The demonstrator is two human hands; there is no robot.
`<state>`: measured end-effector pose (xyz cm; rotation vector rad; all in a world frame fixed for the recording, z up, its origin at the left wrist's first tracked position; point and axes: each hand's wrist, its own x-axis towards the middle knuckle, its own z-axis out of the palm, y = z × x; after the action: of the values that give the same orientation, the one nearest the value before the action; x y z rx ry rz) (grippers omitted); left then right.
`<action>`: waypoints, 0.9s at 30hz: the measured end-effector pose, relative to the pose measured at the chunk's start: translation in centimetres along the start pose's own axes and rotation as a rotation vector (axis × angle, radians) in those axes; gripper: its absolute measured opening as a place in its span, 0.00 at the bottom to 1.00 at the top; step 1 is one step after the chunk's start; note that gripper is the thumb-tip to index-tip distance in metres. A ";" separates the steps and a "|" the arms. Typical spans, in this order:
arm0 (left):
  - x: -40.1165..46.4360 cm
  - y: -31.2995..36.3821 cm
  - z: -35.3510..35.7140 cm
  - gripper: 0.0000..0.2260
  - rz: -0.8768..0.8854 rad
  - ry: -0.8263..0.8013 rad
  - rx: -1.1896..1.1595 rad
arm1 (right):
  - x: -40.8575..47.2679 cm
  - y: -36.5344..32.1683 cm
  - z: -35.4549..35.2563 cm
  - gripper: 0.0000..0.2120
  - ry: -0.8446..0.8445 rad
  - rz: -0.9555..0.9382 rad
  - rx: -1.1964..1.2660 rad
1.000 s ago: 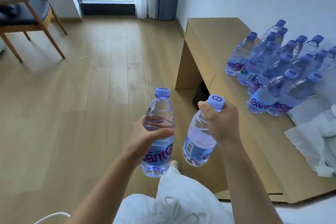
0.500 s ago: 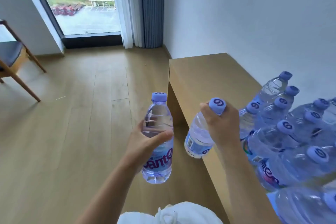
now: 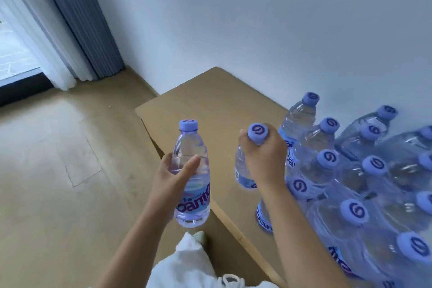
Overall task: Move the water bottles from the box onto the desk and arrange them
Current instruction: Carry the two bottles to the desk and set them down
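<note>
At centre frame the left hand (image 3: pixel 173 177) grips an upright water bottle (image 3: pixel 192 177) round its middle, held over the desk's (image 3: pixel 205 100) near edge. Just right of it, the right hand (image 3: pixel 263 154) clasps a second bottle (image 3: pixel 243 170) by its neck above the desk, beside the cluster of standing bottles (image 3: pixel 350 170) at right

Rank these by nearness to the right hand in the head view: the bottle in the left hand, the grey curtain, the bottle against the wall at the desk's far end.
From the right hand:
1. Bottle against the wall, just beyond the hand, at the far end of the group.
2. Bottle in the left hand, to its left, over the desk edge.
3. Grey curtain, far left by the window.
</note>
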<state>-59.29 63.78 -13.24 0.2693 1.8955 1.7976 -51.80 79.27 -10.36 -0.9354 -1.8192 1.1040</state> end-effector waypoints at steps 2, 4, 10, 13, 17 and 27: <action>3.6 0.7 1.0 0.24 -0.004 -0.090 0.038 | 1.1 0.4 0.5 0.17 0.073 0.055 -0.068; 6.8 1.2 2.4 0.28 -0.003 -0.178 0.068 | 1.5 0.6 0.9 0.19 0.112 0.102 -0.131; 13.7 2.1 8.6 0.26 0.090 -0.585 0.234 | 2.3 1.3 1.2 0.13 0.221 0.313 -0.253; 15.2 1.7 11.1 0.26 0.117 -0.742 0.251 | 2.6 1.3 0.5 0.11 0.318 0.400 -0.256; 16.5 0.7 13.2 0.24 0.146 -0.881 0.270 | 1.6 1.1 0.8 0.08 0.398 0.429 -0.254; 16.6 0.3 13.6 0.30 0.102 -0.973 0.280 | 1.2 -0.9 1.9 0.18 0.475 0.486 -0.245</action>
<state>-66.87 83.55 -16.63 1.1190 1.3887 1.0898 -54.14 79.36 -9.86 -1.6900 -1.3820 0.8393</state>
